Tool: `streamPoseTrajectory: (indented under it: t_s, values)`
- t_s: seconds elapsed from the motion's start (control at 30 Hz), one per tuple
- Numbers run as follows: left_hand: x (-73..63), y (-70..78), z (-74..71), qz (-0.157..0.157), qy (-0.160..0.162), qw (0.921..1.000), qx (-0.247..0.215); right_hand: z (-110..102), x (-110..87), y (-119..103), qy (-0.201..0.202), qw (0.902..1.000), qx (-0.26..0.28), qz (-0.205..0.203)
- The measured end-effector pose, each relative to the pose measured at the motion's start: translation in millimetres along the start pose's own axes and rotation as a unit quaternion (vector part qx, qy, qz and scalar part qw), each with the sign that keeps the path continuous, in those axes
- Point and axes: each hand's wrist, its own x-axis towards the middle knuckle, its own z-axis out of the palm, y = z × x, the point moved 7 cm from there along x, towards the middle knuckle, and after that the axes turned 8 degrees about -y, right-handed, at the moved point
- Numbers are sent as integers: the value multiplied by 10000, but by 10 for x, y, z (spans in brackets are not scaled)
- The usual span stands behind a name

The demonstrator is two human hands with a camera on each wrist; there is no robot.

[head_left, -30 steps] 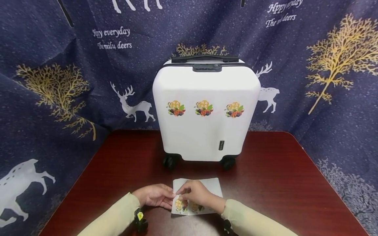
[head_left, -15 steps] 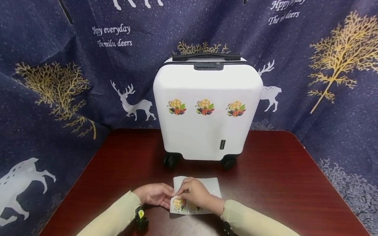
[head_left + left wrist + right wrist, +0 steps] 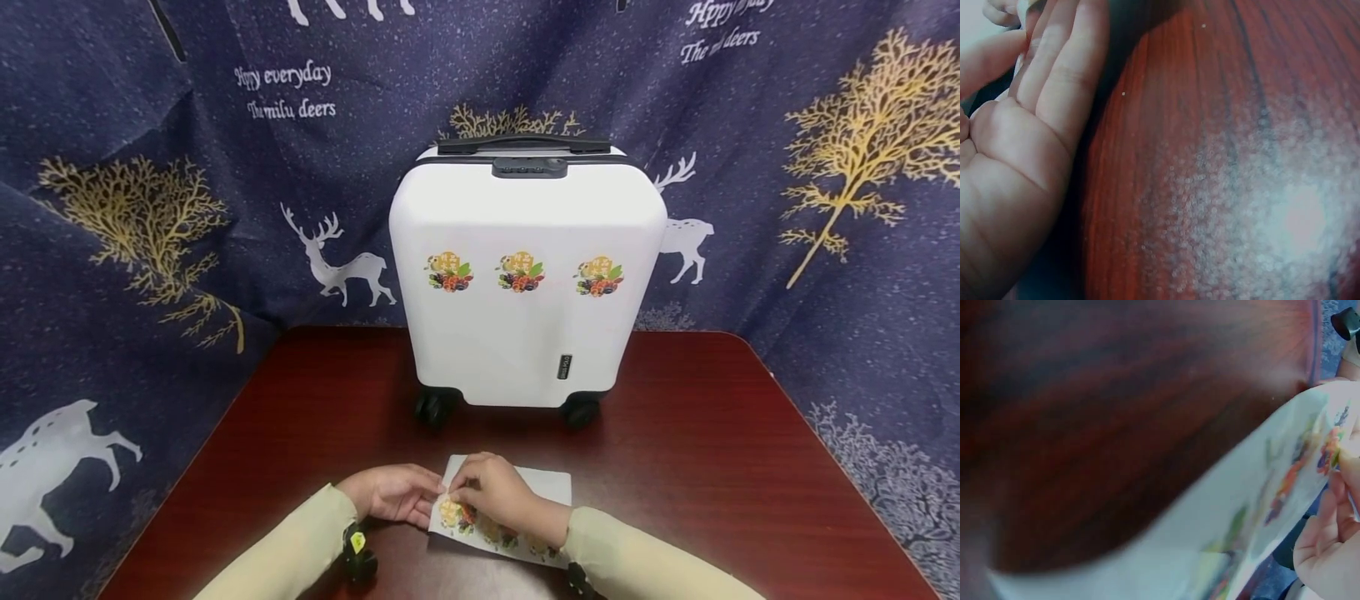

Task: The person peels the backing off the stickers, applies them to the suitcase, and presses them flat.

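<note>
From the head view, here you are with both hands meeting at the left end of a thin, rectangular white sheet (image 3: 546,483) printed with colourful fruit stickers (image 3: 453,515), down on the glossy red-brown wooden table (image 3: 300,417). Its long axis runs left to right, the right end slanting back toward you. Your left hand (image 3: 393,493) grips the outer left edge; your right hand (image 3: 506,496) crosses over the top, thumb and forefinger brought together just inside that edge, at the first sticker. So neither hand has a gap to cross, and the rest of the sheet stretches rightward under your right wrist. Beyond stands a hard-shelled white suitcase (image 3: 517,333) wearing three matching decals (image 3: 519,272).

Over to the left wrist: your thumb closes against long, nearly straight fingers, a sliver of white caught between them at the top corner.

And the right wrist: the sticker row runs away toward your pinching fingertips, lower fingers curled beneath. Whether they've raised a sticker's corner or only the sheet itself, you can't tell from here; it's blurred.
</note>
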Motion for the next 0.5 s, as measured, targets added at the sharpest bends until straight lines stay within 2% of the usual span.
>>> streamPoseTrajectory:
  t_s: [0.1, 0.27, 0.5]
  values:
    - [3, 3, 0, 28, 124, 9999, 23, 19, 2, 20, -141, 9997, 66, 184]
    - [3, 9, -6, -23, 510, 9986, 148, 56, 2, 45, -392, 9985, 63, 386]
    - [-6, 21, 21, -115, 825, 9959, 340, 86, -8, 23, -621, 9978, -123, 198]
